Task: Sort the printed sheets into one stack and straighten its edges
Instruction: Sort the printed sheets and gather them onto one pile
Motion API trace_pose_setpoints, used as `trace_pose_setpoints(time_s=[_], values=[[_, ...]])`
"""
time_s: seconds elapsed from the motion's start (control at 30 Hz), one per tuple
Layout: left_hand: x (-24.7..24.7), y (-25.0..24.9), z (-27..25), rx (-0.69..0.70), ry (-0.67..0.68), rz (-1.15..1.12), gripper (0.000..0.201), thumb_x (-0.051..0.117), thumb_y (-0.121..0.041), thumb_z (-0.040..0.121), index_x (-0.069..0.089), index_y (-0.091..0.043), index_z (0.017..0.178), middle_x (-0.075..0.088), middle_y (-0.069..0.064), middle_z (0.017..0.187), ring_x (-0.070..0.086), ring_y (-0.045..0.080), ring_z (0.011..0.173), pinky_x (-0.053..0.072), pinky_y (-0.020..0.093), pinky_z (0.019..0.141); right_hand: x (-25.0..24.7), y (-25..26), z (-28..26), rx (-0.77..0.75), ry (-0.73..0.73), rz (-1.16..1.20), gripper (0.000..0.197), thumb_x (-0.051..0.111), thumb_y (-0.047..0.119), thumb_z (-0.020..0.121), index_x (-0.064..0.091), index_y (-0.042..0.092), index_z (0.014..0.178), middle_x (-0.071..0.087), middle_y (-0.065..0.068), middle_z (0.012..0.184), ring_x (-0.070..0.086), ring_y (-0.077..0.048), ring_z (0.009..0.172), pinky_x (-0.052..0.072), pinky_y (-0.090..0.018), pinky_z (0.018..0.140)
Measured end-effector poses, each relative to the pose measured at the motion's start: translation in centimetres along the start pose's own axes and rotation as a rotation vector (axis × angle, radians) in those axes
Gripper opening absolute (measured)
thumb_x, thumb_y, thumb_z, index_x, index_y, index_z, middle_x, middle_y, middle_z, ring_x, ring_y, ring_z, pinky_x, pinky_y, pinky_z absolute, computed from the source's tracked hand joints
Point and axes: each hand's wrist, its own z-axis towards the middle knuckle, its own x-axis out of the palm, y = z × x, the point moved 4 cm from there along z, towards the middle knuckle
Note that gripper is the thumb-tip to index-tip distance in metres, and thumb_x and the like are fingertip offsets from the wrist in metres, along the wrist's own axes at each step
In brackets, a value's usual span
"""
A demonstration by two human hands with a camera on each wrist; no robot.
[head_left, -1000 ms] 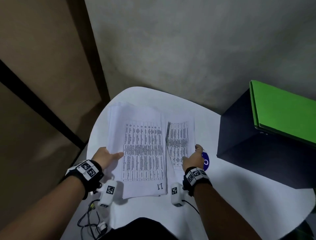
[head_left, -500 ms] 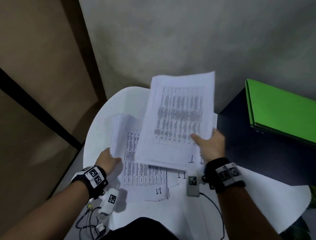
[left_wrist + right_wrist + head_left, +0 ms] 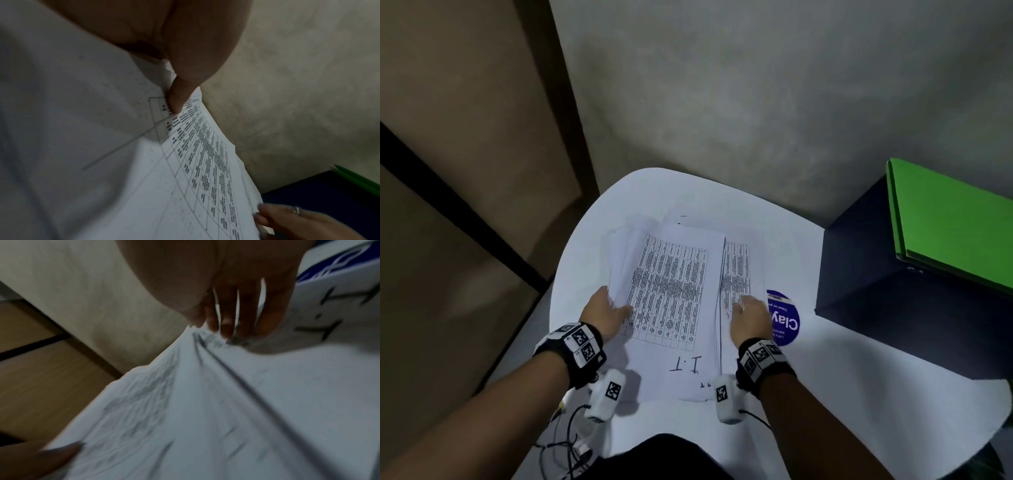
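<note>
A stack of printed sheets [image 3: 671, 301] lies on the white table [image 3: 688, 192]; its top sheet shows a table of text and a handwritten "I.T". My left hand [image 3: 619, 308] pinches the stack's raised left edge, with the thumb [image 3: 176, 97] on top of the print. To the right a second pile of printed sheets [image 3: 738, 267] lies partly under the stack. My right hand [image 3: 743, 305] rests on that pile with straight fingers [image 3: 236, 318] whose tips touch the paper. The right wrist view is blurred.
A round blue sticker [image 3: 784, 318] sits on the table just right of my right hand. A black box [image 3: 893, 308] with a green folder [image 3: 955, 233] on top stands at the right. Cables [image 3: 571, 438] hang at the near-left table edge. A wall lies behind.
The sheet my right hand held in the air half a second ago now lies on top of the left stack. The right hand is back on the right pile.
</note>
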Motion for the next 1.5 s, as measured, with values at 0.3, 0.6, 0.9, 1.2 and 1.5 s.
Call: trace_pose_setpoints(time_s=[0.3, 0.6, 0.9, 1.2, 1.5], values=[[-1.0, 0.5, -0.2, 0.056, -0.001, -0.115, 0.024, 0.069, -0.016, 0.092, 0.049, -0.007, 0.103, 0.056, 0.003, 0.091, 0.055, 0.026, 0.095, 0.042, 0.032, 0.084, -1.7, -1.6, 2.2, 0.150, -0.145, 0.051, 0.053, 0.073, 0.021, 0.088, 0.051, 0.000, 0.131, 0.062, -0.019, 0.127, 0.059, -0.038, 0.118, 0.054, -0.049, 0.094], [-1.2, 1.2, 0.2, 0.037, -0.025, -0.060, 0.027, 0.072, -0.016, 0.088, 0.052, 0.000, 0.099, 0.063, 0.025, 0.097, 0.063, 0.036, 0.088, 0.049, 0.039, 0.076, -7.7, -0.2, 0.5, 0.036, -0.295, 0.127, 0.013, 0.049, 0.019, 0.100, 0.051, 0.012, 0.090, 0.059, -0.009, 0.083, 0.061, -0.033, 0.078, 0.052, -0.037, 0.069], [-0.9, 1.1, -0.1, 0.019, 0.029, -0.048, 0.025, 0.069, -0.017, 0.091, 0.051, -0.003, 0.101, 0.058, 0.015, 0.094, 0.055, 0.027, 0.083, 0.042, 0.033, 0.072, -20.8, 2.0, -2.2, -0.258, -0.688, 0.539, 0.006, 0.066, 0.017, 0.091, 0.063, 0.014, 0.087, 0.069, -0.003, 0.072, 0.068, -0.024, 0.068, 0.056, -0.034, 0.065], [-1.7, 0.6, -0.3, -0.079, 0.079, -0.158, 0.057, 0.050, -0.052, 0.094, 0.060, -0.003, 0.122, 0.063, 0.015, 0.128, 0.061, 0.034, 0.114, 0.046, 0.044, 0.103, -11.7, 0.5, 1.1, -0.051, -0.253, 0.597, 0.011, 0.072, 0.017, 0.088, 0.066, 0.009, 0.091, 0.068, -0.003, 0.076, 0.063, -0.020, 0.071, 0.051, -0.031, 0.074], [-1.1, -0.5, -0.1, -0.084, 0.054, -0.081, 0.068, 0.062, -0.040, 0.095, 0.037, -0.002, 0.146, 0.043, 0.017, 0.150, 0.039, 0.033, 0.140, 0.032, 0.037, 0.110, 0.9, 1.7, -1.8, -0.107, 0.237, 0.089, 0.050, 0.042, -0.003, 0.100, 0.045, 0.014, 0.147, 0.050, -0.006, 0.147, 0.059, -0.018, 0.121, 0.038, -0.003, 0.087]])
